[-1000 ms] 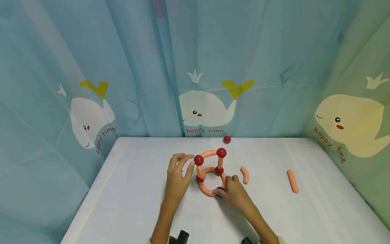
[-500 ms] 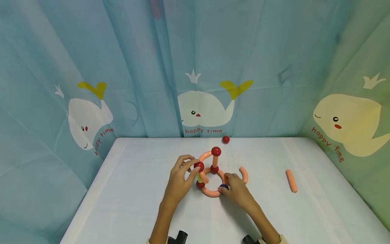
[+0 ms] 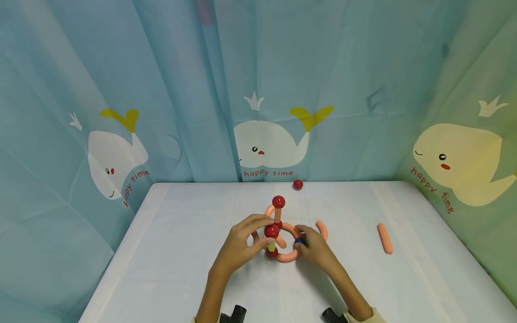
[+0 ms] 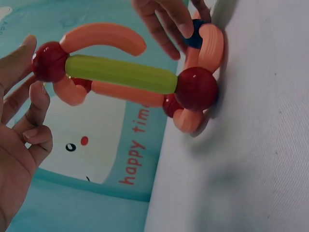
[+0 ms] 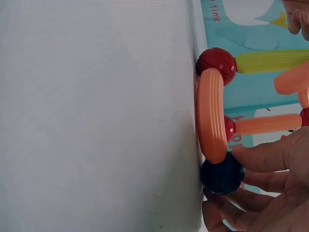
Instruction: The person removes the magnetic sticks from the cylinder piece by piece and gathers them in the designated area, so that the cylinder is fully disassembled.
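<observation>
A toy frame of balls and rods stands on the table, with a ring of curved orange rods (image 3: 287,257) at its base. My left hand (image 3: 242,242) pinches an upper red ball (image 4: 50,62), which tops an upright green rod (image 4: 120,73). From that ball a curved orange rod (image 4: 104,37) sticks out with a free end. Low on the ring, my right hand (image 3: 317,251) holds the blue ball (image 5: 222,173) between thumb and fingers. Another upper red ball (image 3: 278,202) sits on an upright orange rod (image 3: 278,214) behind. In the head view, my left fingers hide part of the frame.
A loose curved orange rod (image 3: 322,229) lies just right of the frame. Farther right is a straight orange rod (image 3: 385,238). One loose red ball (image 3: 297,185) sits at the back edge, before a blue curtain (image 3: 194,89) with whale prints. The white table (image 3: 169,264) extends around.
The frame has turned counterclockwise seen from above, bringing the green rod into sight. My left hand has moved right and taken hold of the red ball; the blue ball shifted right under my right hand.
</observation>
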Demonstrator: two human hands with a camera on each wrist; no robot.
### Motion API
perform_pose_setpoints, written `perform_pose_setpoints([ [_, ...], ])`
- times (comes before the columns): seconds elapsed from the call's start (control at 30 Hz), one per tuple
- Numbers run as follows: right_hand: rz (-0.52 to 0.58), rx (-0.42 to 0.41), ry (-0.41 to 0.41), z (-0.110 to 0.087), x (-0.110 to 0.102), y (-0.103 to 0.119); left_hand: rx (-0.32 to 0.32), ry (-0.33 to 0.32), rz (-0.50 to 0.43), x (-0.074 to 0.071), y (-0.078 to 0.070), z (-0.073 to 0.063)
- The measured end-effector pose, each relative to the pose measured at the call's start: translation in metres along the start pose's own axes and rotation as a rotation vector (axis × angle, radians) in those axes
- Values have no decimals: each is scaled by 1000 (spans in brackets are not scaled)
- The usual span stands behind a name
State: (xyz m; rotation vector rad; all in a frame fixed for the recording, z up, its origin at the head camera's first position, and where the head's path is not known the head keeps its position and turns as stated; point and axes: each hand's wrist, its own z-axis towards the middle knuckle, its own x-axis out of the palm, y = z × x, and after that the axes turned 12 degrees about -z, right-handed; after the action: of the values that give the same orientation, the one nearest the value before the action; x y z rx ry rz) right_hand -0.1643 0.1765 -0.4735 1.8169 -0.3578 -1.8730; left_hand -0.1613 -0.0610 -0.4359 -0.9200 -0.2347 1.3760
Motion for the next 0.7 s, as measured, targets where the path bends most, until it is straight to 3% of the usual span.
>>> perform_pose_setpoints([
  [0.37,-5,-25,-1,2,1,-4,-84,53,-28,3,-5,0],
  [0.7,1,-59,-33,3,1,-8,-70,80,-37,8,-3,-1],
])
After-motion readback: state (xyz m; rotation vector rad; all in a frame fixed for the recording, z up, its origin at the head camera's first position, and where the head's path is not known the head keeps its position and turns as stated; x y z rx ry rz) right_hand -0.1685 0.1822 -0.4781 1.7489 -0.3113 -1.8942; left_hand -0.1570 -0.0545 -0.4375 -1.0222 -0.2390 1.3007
